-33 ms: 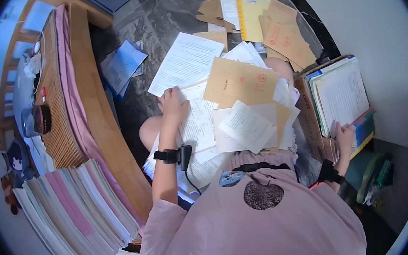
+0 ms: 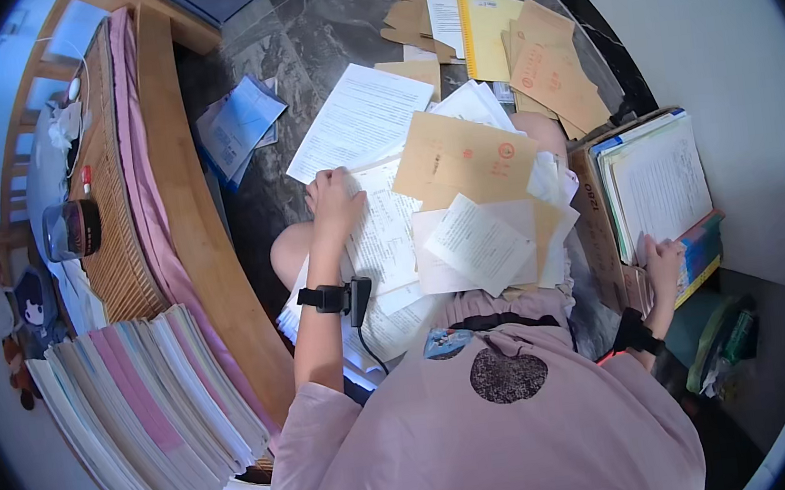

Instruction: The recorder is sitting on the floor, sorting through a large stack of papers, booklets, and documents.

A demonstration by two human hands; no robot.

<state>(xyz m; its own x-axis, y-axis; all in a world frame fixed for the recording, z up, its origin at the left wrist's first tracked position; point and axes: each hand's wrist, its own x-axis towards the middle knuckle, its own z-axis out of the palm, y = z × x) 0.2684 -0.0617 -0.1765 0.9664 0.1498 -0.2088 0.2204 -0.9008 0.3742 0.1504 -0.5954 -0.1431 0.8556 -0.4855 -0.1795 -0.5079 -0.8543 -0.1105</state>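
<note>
My left hand (image 2: 337,205) lies on a printed sheet (image 2: 382,236) in my lap, fingers spread a little and bent over its upper left edge. Far to the right, my right hand (image 2: 665,266) reaches into a cardboard box (image 2: 604,251). Its fingers are apart and touch the near edge of a stack of papers (image 2: 661,174) standing in there; part of the hand's grip is hidden. Beside the left hand, a brown paper envelope (image 2: 460,157) and a small white printed slip (image 2: 480,243) rest on top of more papers. Another printed sheet (image 2: 358,115) extends beyond my left hand.
Yellow spiral notebook (image 2: 493,38), torn cardboard (image 2: 412,23) and brown envelopes (image 2: 553,61) lie on the dark floor ahead. Blue plastic packets (image 2: 241,122) lie left of them. A wooden bed edge (image 2: 209,226) runs along my left, with a tall stack of books (image 2: 148,419) on it.
</note>
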